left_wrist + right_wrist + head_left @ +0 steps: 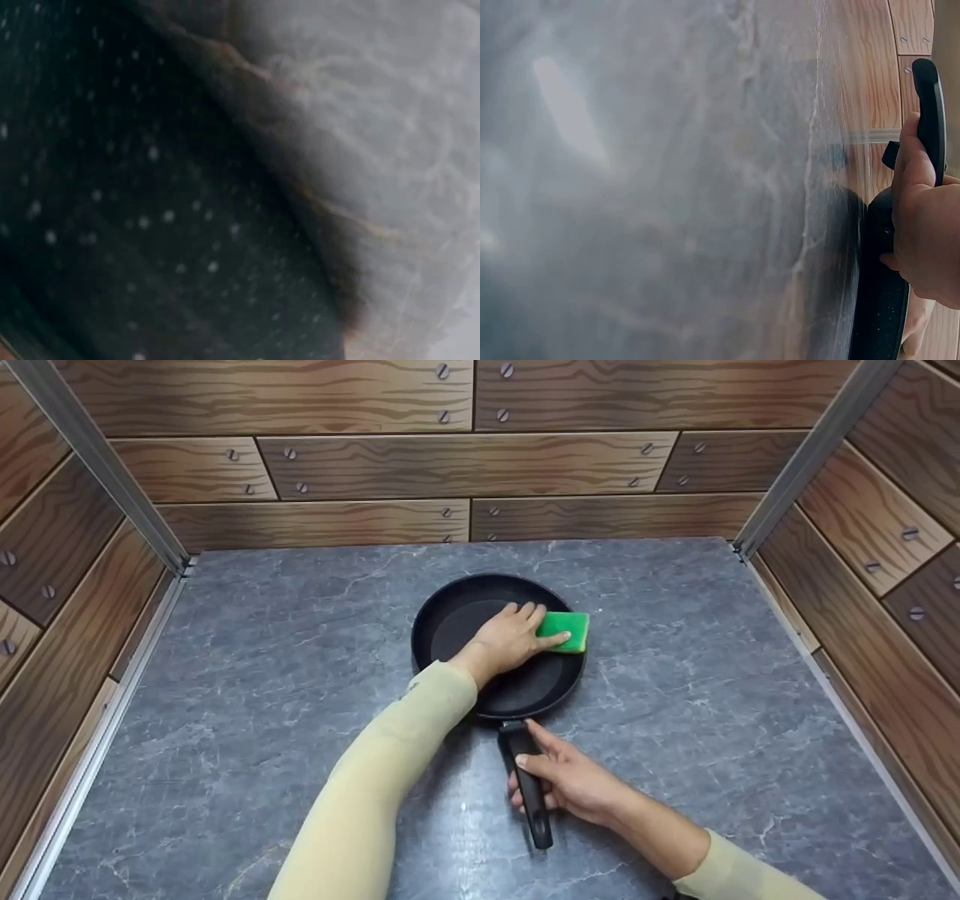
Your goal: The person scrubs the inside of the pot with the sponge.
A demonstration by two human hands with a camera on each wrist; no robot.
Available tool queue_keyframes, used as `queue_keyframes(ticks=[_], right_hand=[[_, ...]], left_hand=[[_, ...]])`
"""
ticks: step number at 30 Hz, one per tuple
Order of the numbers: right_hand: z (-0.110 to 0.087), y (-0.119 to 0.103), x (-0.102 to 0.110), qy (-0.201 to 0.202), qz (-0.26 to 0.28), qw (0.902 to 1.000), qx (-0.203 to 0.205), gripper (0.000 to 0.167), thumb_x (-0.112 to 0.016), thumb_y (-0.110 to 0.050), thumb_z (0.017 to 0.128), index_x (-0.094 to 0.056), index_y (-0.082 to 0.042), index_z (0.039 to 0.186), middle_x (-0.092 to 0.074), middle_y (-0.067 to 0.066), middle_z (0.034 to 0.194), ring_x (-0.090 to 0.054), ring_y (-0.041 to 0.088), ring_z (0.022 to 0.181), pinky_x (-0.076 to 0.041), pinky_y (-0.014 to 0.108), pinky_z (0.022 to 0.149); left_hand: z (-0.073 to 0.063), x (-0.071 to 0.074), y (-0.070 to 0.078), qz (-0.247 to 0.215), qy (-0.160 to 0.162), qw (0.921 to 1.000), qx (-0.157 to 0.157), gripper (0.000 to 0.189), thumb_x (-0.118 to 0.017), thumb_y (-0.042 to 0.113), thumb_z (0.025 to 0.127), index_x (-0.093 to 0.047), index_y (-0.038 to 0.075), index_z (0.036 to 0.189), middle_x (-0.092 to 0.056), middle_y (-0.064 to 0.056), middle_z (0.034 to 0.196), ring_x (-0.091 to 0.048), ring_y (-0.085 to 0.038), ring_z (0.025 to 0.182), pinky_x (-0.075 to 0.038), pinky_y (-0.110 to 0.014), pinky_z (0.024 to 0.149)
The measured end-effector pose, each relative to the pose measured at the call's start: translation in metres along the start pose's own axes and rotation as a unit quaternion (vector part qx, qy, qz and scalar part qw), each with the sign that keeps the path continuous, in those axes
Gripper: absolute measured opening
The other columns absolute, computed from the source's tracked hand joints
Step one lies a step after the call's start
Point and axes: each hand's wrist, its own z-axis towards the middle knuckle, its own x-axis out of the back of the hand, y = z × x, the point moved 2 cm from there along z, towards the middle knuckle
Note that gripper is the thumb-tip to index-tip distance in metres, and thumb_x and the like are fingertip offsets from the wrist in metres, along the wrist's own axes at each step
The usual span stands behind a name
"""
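A black frying pan sits on the grey marbled tabletop, its handle toward the person. The left hand reaches over the pan and grips a green sponge with a yellow underside at the pan's right inner wall. Its thumb lies across the green face. With thumb and fingers, the right hand holds the pan's handle from the right side. In the right wrist view that hand overlaps the handle and the pan's dark side. The left wrist view is filled by the pan's speckled dark surface.
The marbled tabletop surrounds the pan. Wood-patterned panels rise at the back and on both sides, with metal posts in the back corners. Light-coloured sleeves cover both forearms.
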Motion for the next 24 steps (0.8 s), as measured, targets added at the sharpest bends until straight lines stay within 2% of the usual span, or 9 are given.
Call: queue_keyframes(ticks=[5,11,18,24], right_hand=[[-0.001,0.000,0.000,0.004,-0.003,1.0000,-0.003,0.091,-0.057,-0.018,0.110,0.011,-0.012,0.170,-0.073,0.015,0.098,-0.075,0.021,0.083,-0.064,0.041,0.080],[0.000,0.000,0.000,-0.001,0.000,1.0000,0.004,0.091,-0.056,-0.018,0.110,0.012,-0.011,0.170,-0.073,0.015,0.098,-0.075,0.020,0.082,-0.064,0.041,0.079],[-0.001,0.000,0.000,-0.002,0.001,1.0000,0.004,0.091,-0.056,-0.017,0.110,0.012,-0.012,0.170,-0.073,0.016,0.098,-0.075,0.020,0.081,-0.064,0.040,0.078],[-0.001,0.000,0.000,0.001,0.001,1.0000,0.004,0.092,-0.058,-0.018,0.109,0.011,-0.012,0.170,-0.073,0.015,0.098,-0.075,0.020,0.081,-0.064,0.039,0.078]], left_hand=[[0.002,-0.001,-0.001,0.030,-0.013,0.9993,0.015,0.063,-0.038,0.026,0.115,-0.015,0.048,0.169,-0.033,-0.019,0.163,-0.041,-0.034,0.142,-0.042,-0.046,0.110],[0.006,-0.002,-0.001,0.050,-0.024,0.9970,0.053,0.061,-0.032,0.029,0.114,-0.013,0.049,0.169,-0.035,-0.018,0.160,-0.042,-0.033,0.135,-0.041,-0.045,0.102],[0.008,-0.003,-0.004,0.045,-0.042,0.9925,0.106,0.058,-0.024,0.029,0.115,-0.012,0.049,0.169,-0.039,-0.017,0.151,-0.044,-0.030,0.121,-0.041,-0.043,0.096],[0.011,-0.006,-0.007,0.031,-0.052,0.9884,0.139,0.058,-0.024,0.028,0.115,-0.015,0.047,0.170,-0.039,-0.018,0.151,-0.044,-0.032,0.124,-0.042,-0.045,0.096]])
